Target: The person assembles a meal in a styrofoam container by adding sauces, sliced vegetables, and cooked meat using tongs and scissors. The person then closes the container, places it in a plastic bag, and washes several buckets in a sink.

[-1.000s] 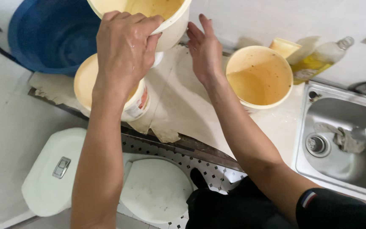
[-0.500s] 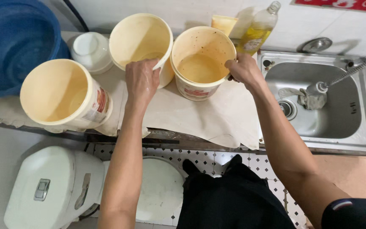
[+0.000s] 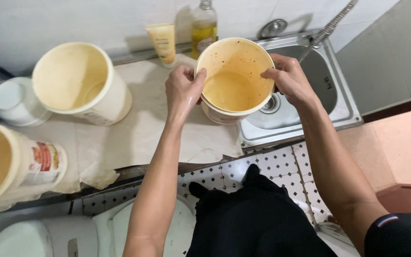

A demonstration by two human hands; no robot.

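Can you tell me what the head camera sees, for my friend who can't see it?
Both hands, left hand and right hand, hold a stained cream bucket by its rim beside a metal sink. Two more cream buckets stand on the counter.

Three cream buckets: one held [image 3: 234,81], one behind [image 3: 79,83], one at left edge [image 3: 10,164]. Two hands, left [image 3: 182,90] and right [image 3: 288,78]. One bottle [image 3: 204,29], one tube [image 3: 163,43], one sink [image 3: 310,90], one white bowl [image 3: 15,101].

light: even, soft | shadows: faint | focus: sharp | edges: slightly bowed
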